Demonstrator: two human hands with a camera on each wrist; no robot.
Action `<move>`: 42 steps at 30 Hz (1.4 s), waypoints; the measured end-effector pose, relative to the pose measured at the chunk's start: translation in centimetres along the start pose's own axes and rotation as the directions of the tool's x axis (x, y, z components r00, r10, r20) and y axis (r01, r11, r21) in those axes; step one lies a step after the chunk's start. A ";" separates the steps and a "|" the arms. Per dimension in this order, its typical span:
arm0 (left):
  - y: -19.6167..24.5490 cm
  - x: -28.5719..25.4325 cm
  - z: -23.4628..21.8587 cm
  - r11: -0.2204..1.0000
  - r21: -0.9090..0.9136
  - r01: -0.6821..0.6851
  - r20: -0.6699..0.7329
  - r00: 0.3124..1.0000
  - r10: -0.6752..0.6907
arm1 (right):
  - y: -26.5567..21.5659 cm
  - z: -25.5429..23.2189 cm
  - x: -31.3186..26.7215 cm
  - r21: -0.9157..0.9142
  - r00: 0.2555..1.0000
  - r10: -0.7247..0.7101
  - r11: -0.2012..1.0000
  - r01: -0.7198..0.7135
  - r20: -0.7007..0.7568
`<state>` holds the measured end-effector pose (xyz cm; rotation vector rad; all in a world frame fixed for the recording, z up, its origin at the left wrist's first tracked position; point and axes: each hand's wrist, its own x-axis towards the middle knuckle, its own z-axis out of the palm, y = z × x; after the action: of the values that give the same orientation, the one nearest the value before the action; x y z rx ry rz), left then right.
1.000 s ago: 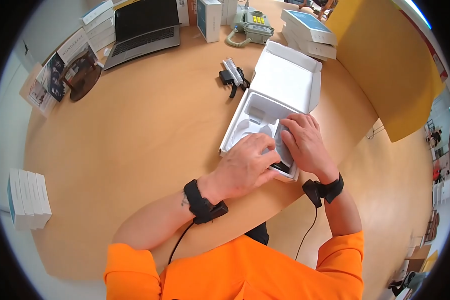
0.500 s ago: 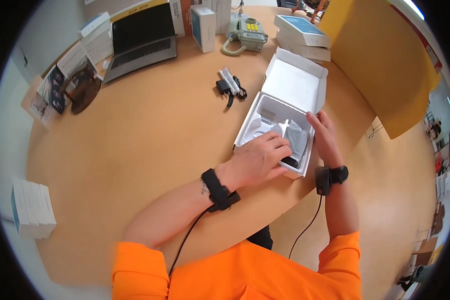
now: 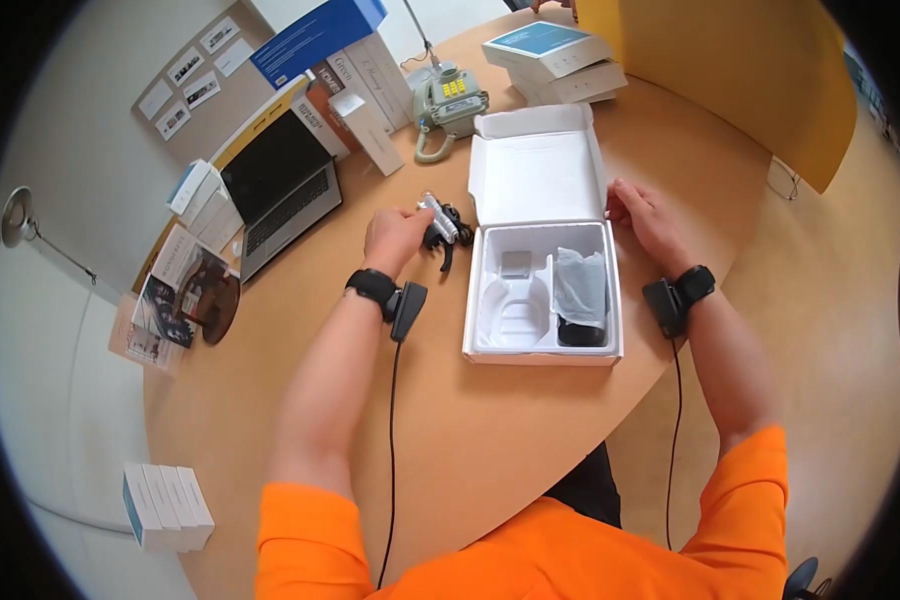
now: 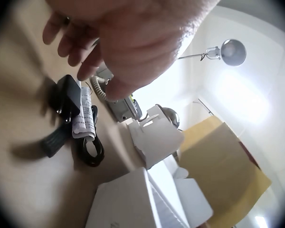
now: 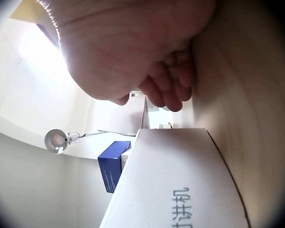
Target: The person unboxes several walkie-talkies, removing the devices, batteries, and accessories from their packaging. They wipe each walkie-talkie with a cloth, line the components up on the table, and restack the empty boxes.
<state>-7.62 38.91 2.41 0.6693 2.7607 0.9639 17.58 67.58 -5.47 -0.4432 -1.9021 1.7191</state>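
Note:
My left hand (image 3: 395, 240) reaches over the small items left of the box, its fingers loosely bent and holding nothing. Below those fingers, in the left wrist view, lie a black power adapter (image 4: 69, 95), a rolled printed paper (image 4: 85, 118), a looped black cable (image 4: 99, 154) and a dark clip-like piece (image 4: 56, 141). The white box (image 3: 473, 345) stands with its lid raised. In its right compartment is a black device (image 3: 580, 333) partly covered by a clear plastic bag (image 3: 578, 285). My right hand (image 3: 652, 218) is at the box's right side, fingers loosely curled.
A laptop (image 3: 295, 195), a grey-green telephone (image 3: 450, 105) and stacked white boxes (image 3: 545, 55) line the back of the table. A yellow partition (image 3: 720, 80) borders the right. More white boxes (image 3: 170, 505) stand at the left edge.
My left hand has left the box's inside and moved to the items left of it. My right hand came out of the box to its side. The bagged device now shows fully; the head view turned.

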 end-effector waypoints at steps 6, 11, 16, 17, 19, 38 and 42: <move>-1.2 6.2 3.8 0.985 0.103 0.137 0.064 0.988 -0.144 | -4.2 2.8 -0.5 0.148 0.989 0.129 0.979 -0.138 0.067; -1.9 6.4 3.1 0.902 -0.294 0.316 0.136 0.948 -0.288 | -3.3 2.9 -0.8 -0.085 0.997 -0.044 0.995 0.050 0.065; -2.4 3.6 -1.2 0.949 -0.306 0.072 -0.113 0.987 -0.111 | -3.1 3.3 -1.3 -0.102 0.993 -0.118 0.988 0.119 0.008; -2.4 2.6 -1.2 0.889 -0.450 -0.087 -0.182 0.983 0.005 | -3.1 3.5 -1.5 -0.099 0.992 -0.126 0.987 0.125 -0.008; -0.7 0.4 -1.8 0.793 -0.558 -0.246 -0.222 0.964 0.144 | -2.8 3.4 -1.2 -0.091 0.992 -0.123 0.989 0.121 -0.025; 8.0 -7.3 0.2 0.588 -0.004 -0.809 0.233 0.571 0.787 | -2.4 3.2 -0.9 -0.179 0.989 -0.133 0.977 0.119 -0.064; 8.0 -5.8 3.6 0.441 0.104 -0.891 0.306 0.451 0.838 | -2.3 3.2 -0.9 -0.162 0.988 -0.138 0.979 0.125 -0.071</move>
<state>1.46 43.82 4.48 2.2558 2.2250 0.5390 16.72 64.14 -3.47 -0.4298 -1.9694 1.4513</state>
